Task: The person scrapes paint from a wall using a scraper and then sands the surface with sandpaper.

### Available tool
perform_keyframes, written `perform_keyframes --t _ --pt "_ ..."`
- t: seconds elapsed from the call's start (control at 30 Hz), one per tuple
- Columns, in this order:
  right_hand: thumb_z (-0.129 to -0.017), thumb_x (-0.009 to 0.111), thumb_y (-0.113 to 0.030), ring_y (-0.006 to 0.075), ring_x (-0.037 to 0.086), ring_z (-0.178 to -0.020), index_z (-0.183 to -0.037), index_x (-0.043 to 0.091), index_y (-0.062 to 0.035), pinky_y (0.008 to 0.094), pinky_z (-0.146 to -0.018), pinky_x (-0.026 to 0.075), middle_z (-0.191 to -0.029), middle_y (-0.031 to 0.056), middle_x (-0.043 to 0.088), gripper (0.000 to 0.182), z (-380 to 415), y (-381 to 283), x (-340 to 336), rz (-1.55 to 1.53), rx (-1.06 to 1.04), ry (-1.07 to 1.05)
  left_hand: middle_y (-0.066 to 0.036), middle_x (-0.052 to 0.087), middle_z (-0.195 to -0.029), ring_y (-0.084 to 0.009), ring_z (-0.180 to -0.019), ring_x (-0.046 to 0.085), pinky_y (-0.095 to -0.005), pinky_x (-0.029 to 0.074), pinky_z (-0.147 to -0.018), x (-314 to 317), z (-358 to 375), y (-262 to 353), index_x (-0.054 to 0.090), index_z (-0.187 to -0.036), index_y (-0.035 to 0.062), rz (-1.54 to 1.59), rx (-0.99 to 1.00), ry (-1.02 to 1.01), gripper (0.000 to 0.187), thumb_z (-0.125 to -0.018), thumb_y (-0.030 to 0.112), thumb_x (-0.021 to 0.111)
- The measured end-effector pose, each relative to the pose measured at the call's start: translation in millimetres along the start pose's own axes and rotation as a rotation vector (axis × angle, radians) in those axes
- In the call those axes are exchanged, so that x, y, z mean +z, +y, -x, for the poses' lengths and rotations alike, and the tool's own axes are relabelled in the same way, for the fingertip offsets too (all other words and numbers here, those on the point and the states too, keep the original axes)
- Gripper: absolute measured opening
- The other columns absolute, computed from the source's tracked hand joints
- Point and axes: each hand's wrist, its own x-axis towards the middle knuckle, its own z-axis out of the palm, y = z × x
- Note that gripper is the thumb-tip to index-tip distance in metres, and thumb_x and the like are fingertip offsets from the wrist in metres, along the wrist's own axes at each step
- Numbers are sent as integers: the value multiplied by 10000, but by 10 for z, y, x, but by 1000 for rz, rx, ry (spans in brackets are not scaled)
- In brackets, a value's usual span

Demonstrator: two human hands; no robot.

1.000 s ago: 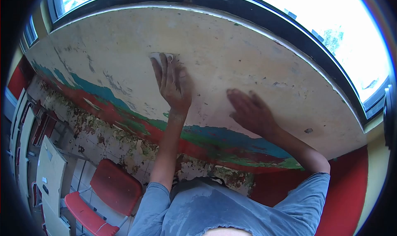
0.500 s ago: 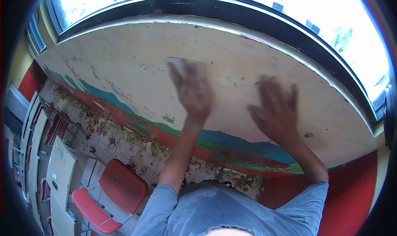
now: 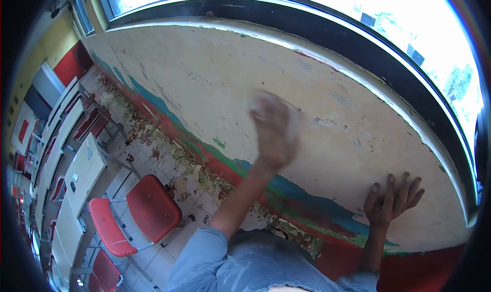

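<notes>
My left hand (image 3: 276,136) is pressed against the pale, patchily scraped wall (image 3: 220,107) below the window, blurred by motion. Under its fingers is a pale, flat sheet (image 3: 293,119), possibly sandpaper; blur and the fingers hide most of it. Lower on the right, my right hand (image 3: 391,200) rests on the same wall with its fingers spread and holds nothing. Along the wall's lower part runs a ragged band of blue paint (image 3: 327,207), with green and red paint beneath it.
Above the wall is a dark window frame (image 3: 307,31). At left stand red folding chairs (image 3: 153,207) and a row of pale tables (image 3: 84,174). Peeled paint flakes (image 3: 197,182) litter the tiled floor along the wall's foot.
My left hand has moved right and slightly down over the wall with the sheet. My right hand has shifted right and down and now lies still. The view has turned, showing more room at left.
</notes>
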Motion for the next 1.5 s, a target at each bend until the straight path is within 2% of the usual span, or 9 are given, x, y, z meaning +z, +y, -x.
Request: perform_keyframes --t 0.23,0.4,0.6,0.77,0.87,0.97,1.03,1.27,1.5 --pt "-809 539 -253 428 294 -1294 -1016 657 -150 588 -1070 95 -1297 113 470 260 106 62 -36 -44 -21 -77 -191 390 -1374 -438 -1306 268 -501 218 -1071 -40 -276 165 459 -1267 -28 11 -267 77 489 -851 225 503" --pt "-804 533 -266 414 285 -1299 -997 667 -183 587 -1074 67 -1281 83 495 249 76 55 -44 -86 -32 -84 -159 404 -1375 -403 -1315 278 -527 196 -1070 -54 40 682 486 -1277 33 138 128 -140 390 -916 159 413" --pt "-796 522 -244 432 329 -1274 -988 672 -138 571 -1078 66 -1244 104 544 266 49 83 -47 -156 -99 -31 -180 364 -1395 -398 -1338 229 -543 139 -1086 28 -307 276 482 -1287 67 164 -434 172 448 -860 201 484" --pt "-779 530 -233 437 352 -1262 -982 677 -114 560 -1081 55 -1232 114 558 277 27 75 -44 -194 -108 -21 -192 297 -1431 -440 -1337 188 -609 109 -1061 40 -18 556 437 -1310 24 77 204 -108 489 -859 203 491" --pt "-777 528 -237 434 353 -1262 -976 678 -110 559 -1082 53 -1229 107 561 279 35 89 -41 -197 -124 -25 -157 340 -1417 -310 -1351 245 -446 206 -1091 -76 -315 74 448 -1308 45 204 -529 132 415 -941 227 383" --pt "-787 516 -255 423 351 -1260 -957 680 -132 571 -1079 63 -1211 83 574 266 32 96 -39 -183 -123 -16 -129 409 -1378 -258 -1344 276 -379 238 -1084 23 -389 279 466 -1298 56 62 -454 206 389 -958 202 345" --pt "-808 495 -294 404 347 -1259 -930 683 -181 592 -1072 79 -1183 42 592 250 83 91 -13 -162 -101 -8 -121 346 -1413 -251 -1357 240 -392 238 -1085 144 -94 645 386 -1355 85 950 -420 300 425 -942 186 386" --pt "-778 531 -251 408 360 -1259 -966 679 -143 573 -1077 71 -1198 69 584 262 80 100 -21 -180 -121 -3 -167 234 -1458 -319 -1364 194 -389 202 -1098 -39 -416 220 228 -1405 -7 195 -543 96 496 -958 177 338" --pt "-815 519 -296 334 371 -1267 -1046 663 -206 575 -1080 41 -1249 17 551 287 -234 -133 -45 -162 -56 -124 -152 176 -1482 -339 -1350 224 -431 151 -1106 90 -222 484 158 -1424 14 -169 15 -26 528 -955 159 351"
